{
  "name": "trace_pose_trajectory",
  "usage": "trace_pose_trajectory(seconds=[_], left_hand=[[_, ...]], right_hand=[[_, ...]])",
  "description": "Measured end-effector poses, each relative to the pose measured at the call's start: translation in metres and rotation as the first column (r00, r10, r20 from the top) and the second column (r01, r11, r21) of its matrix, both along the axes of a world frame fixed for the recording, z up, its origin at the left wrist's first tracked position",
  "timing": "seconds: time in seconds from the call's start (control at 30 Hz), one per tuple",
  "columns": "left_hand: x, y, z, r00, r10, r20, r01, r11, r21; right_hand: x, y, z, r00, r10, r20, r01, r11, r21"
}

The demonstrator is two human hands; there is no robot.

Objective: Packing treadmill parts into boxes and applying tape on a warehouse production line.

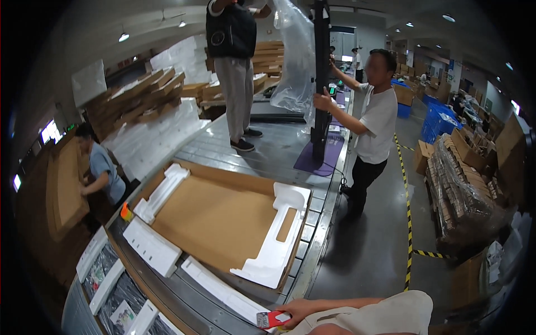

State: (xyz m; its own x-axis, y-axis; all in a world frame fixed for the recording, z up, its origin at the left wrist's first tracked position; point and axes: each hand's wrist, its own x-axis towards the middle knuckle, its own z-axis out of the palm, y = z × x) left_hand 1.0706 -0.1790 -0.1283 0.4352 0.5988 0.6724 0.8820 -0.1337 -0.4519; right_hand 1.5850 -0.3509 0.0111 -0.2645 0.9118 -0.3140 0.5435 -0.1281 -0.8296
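At the lower edge, my right hand is closed around a red hand-held tape dispenser with a metal front edge. My right forearm reaches in from the right, out of a light sleeve. Close to the dispenser lies the end of a long white foam strip. Beyond it, a large open cardboard box sits on the roller conveyor, with a white foam end piece at its right and another foam piece at its left. My left hand does not show.
A person in a dark vest stands on the conveyor by clear plastic wrap. A person in a white shirt steadies a tall black panel. At left, a person in blue handles cardboard. A packed open box holds plastic-wrapped contents.
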Motion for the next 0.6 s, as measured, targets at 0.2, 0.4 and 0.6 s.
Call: trace_pose_trajectory(seconds=[0.2,0.4,0.6], left_hand=[[0.006,0.009,-0.009,0.911,0.386,0.142,-0.294,0.852,-0.434],[0.037,0.026,-0.024,0.853,0.52,0.04,-0.362,0.645,-0.673],[0.342,0.01,0.036,0.599,-0.174,0.781,0.722,0.538,-0.434]], right_hand=[[0.019,-0.039,0.006,0.989,-0.122,0.085,0.121,0.993,0.02],[0.055,-0.098,0.026,0.96,-0.279,0.007,0.278,0.96,0.032],[0.12,-0.16,0.054,0.904,-0.426,-0.037,0.427,0.891,0.156]])
